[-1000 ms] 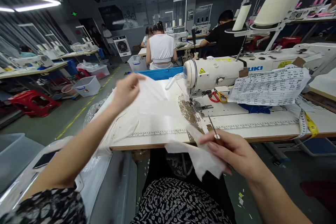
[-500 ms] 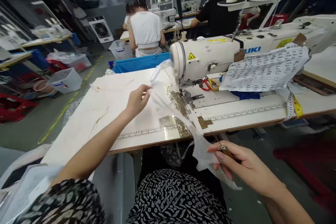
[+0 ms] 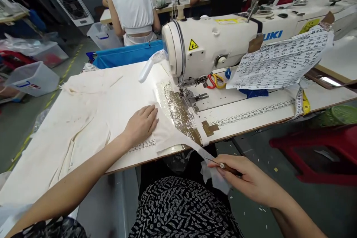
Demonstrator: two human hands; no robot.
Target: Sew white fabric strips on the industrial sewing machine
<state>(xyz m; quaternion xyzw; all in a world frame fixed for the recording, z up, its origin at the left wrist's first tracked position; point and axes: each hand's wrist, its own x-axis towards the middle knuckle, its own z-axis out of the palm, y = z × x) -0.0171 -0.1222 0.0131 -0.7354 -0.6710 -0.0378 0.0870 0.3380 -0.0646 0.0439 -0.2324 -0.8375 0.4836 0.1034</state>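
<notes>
My left hand point(image 3: 141, 123) lies palm down on the table, its fingers together on the left part of a thin white fabric piece point(image 3: 170, 135). The fabric narrows to a strip that runs over the table's front edge toward my right hand point(image 3: 237, 174). Closed fingers of that hand hold an awl point(image 3: 230, 169) with a wooden handle, its thin metal tip pointing left at the strip. Below these fingers the fabric's ragged end hangs down. Just behind the fabric is the needle area of a white sewing machine point(image 3: 206, 44).
Red and yellow scissors point(image 3: 216, 81) lie beside the machine, near a handwritten sheet point(image 3: 279, 61) and a tape measure point(image 3: 302, 102). Fabric scraps point(image 3: 74, 145) lie at the left of the table point(image 3: 117, 96). A red stool point(image 3: 320, 152) stands at right; people sit beyond.
My left hand has gone from holding the fabric up to lying flat on the table. The fabric has come down there, and the view has shifted closer.
</notes>
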